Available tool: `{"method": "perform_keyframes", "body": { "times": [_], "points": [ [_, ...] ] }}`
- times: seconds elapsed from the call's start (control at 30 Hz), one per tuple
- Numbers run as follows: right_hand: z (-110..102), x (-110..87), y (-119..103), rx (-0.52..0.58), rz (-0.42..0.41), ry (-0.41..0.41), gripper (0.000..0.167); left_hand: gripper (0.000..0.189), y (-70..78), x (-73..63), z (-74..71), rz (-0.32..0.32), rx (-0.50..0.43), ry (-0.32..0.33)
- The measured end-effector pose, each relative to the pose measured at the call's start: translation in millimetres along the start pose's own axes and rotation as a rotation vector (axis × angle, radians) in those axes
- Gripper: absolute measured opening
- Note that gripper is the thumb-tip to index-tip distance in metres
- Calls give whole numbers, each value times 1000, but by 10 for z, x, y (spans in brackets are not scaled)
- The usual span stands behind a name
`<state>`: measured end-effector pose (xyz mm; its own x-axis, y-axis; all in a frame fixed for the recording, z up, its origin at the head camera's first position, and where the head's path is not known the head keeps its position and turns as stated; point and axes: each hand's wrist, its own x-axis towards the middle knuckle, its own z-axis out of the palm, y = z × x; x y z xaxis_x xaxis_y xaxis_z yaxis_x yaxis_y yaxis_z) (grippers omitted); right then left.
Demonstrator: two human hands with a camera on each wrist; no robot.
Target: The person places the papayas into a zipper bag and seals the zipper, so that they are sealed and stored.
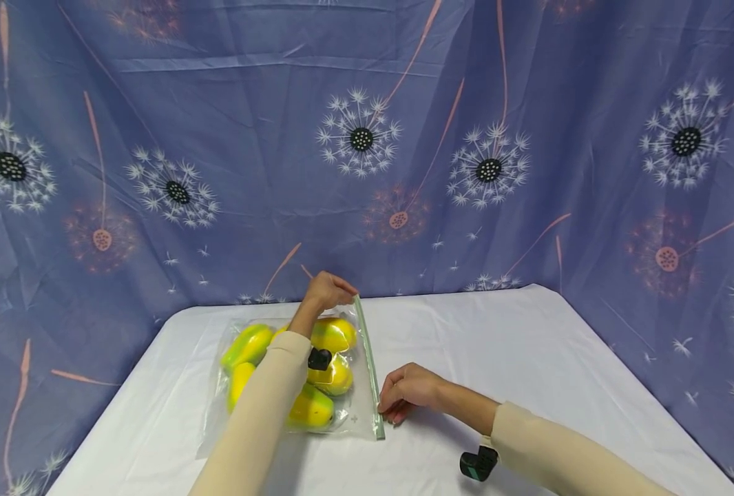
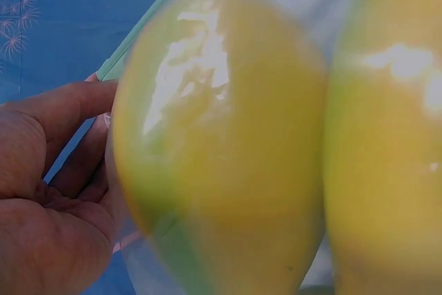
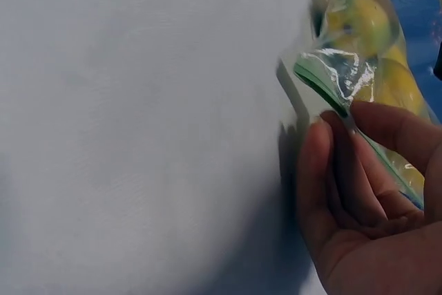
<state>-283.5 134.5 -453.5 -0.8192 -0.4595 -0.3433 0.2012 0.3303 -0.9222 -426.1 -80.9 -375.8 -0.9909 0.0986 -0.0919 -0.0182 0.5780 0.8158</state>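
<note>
A clear zip bag [image 1: 362, 406] with a green zip strip [image 1: 368, 351] along its right edge lies on the table. Several yellow-green mangoes [image 1: 312, 408] fill it, large and close in the left wrist view. At the strip's far end, my left hand [image 1: 328, 291] pinches the bag's corner between thumb and fingers. My right hand [image 1: 412, 391] grips the same strip close to its near end; in the right wrist view its fingertips [image 3: 362, 114] meet the green edge. Part of the fruit is hidden behind my left forearm.
A white cloth covers the table [image 1: 466, 337]. Behind it and along both sides hangs a blue-purple curtain [image 1: 268, 138] with dandelion prints. A small black camera [image 1: 478, 463] sits at my right wrist, and another [image 1: 320, 359] at my left wrist, over the bag.
</note>
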Motion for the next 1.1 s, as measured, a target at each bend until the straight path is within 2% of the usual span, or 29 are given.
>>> {"method": "perform_keyframes", "body": {
  "times": [0.17,0.3,0.6,0.8,0.97,1.1],
  "points": [
    [19,-28,11,0,34,-116,8,12,-17,5,-29,-6,-21,51],
    [22,-42,8,-20,51,-153,8,12,-17,-30,-30,22,-19,75],
    [-28,-78,-35,-82,67,-216,9,12,-10,-46,26,17,17,64],
    [-84,-99,-40,-126,97,-277,12,17,14,-28,80,36,110,20],
    [-119,-86,-43,-150,102,-287,9,18,32,-57,93,57,197,8],
    [-185,-100,-103,-221,84,-221,8,19,47,-126,5,90,238,-15]
  ]
}}
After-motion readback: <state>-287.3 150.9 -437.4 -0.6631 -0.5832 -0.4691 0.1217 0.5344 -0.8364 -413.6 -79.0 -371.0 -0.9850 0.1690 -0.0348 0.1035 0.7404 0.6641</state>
